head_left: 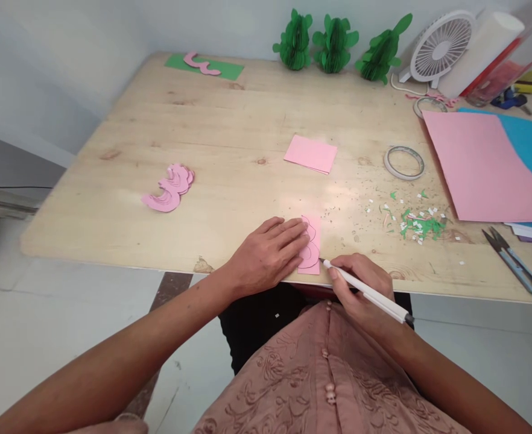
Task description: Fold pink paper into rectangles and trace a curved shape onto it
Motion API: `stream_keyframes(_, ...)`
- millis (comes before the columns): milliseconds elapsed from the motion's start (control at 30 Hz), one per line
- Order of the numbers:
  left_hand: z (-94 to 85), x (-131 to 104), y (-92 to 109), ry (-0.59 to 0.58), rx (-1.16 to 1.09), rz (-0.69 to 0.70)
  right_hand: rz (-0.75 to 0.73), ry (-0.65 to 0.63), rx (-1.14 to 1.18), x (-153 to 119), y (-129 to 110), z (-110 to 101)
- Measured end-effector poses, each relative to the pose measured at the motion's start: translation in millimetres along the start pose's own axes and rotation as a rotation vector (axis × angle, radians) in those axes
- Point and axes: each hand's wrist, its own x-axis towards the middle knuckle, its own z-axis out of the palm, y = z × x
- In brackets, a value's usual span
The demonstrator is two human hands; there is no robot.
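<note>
My left hand (269, 252) lies flat over the left part of a small pink paper piece (312, 269) at the table's front edge, its fingers stretched out. A curved dark outline is drawn on the part of that paper that shows. My right hand (365, 278) grips a white pen (372, 293), whose dark tip is at the paper's lower right edge. Whether the tip touches the paper, I cannot tell. Further up lies a short stack of pink paper rectangles (311, 154). To the left is a pile of scalloped, curved pink cutouts (171, 190).
Tape rolls (404, 163), green and white paper scraps (422, 226), blue-handled thread snips (514, 262) and a large pink sheet (487, 163) lie on the right. Green folded-paper figures (336, 45) and a white fan (442, 48) stand at the back. A green strip (227, 69) lies back left.
</note>
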Motion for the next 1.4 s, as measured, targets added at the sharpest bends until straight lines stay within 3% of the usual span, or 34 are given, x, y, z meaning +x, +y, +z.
stream_keyframes(900,1.3,-0.7,-0.3,-0.008,0.017,-0.002,-0.018,0.046,0.055,0.3,4.8,5.6)
stream_keyframes(1400,1.0,-0.3,-0.3,0.002,0.034,0.010,0.078,0.043,0.087,2.3,2.8,3.3)
